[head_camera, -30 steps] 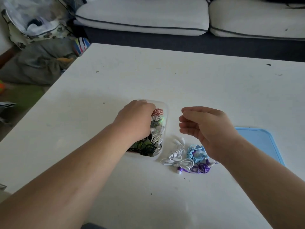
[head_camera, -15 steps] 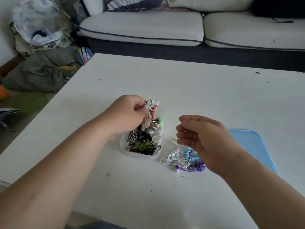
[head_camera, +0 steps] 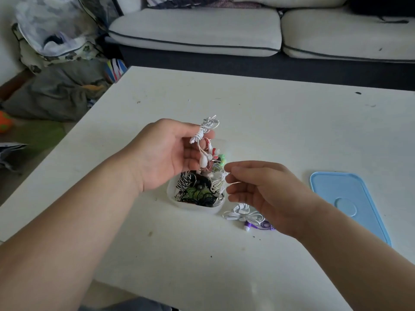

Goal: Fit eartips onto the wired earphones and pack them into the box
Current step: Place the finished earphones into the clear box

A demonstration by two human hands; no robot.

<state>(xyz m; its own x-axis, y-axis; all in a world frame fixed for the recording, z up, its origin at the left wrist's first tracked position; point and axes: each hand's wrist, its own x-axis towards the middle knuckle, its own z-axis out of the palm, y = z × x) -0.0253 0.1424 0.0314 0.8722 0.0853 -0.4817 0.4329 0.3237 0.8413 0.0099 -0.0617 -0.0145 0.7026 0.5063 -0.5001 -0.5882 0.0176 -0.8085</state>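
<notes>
Floor, far left: a patterned bag [head_camera: 51, 34] and an orange ball [head_camera: 4, 122]. A striped item beside the bag carries print too blurred to read.

Left hand [head_camera: 166, 153]: raised above the desk [head_camera: 269, 120], palm towards the right. Thumb and fingers [head_camera: 189, 154] pinch a wound bundle of white earphones [head_camera: 203, 131] at its wrapped middle. The bundle's long axis runs close to upright, leaning towards the upper right. The cord loops point up and away, and the two white earbuds [head_camera: 204, 161] hang down on short leads towards the box. No marking on the earphones can be made out.

Box [head_camera: 195, 206]: clear plastic, standing open on the desk just below the left hand. It holds tangled earphones in black, green, white and red. The held bundle sits over its far end.

Right hand [head_camera: 265, 194]: just right of the box, palm turned to the left. Its fingers [head_camera: 244, 170] are loosely bent, spread a little, and hold nothing. The fingertips are near the box's right rim.

Desk, under the right hand: a white earphone bundle [head_camera: 242, 214] and a purple one [head_camera: 262, 225], lying touching, partly hidden by the hand.

Desk, far right: a blue lid [head_camera: 350, 198] lying flat, well apart from the box. No legible text on it.

Behind the desk: a pale sofa [head_camera: 202, 28].
</notes>
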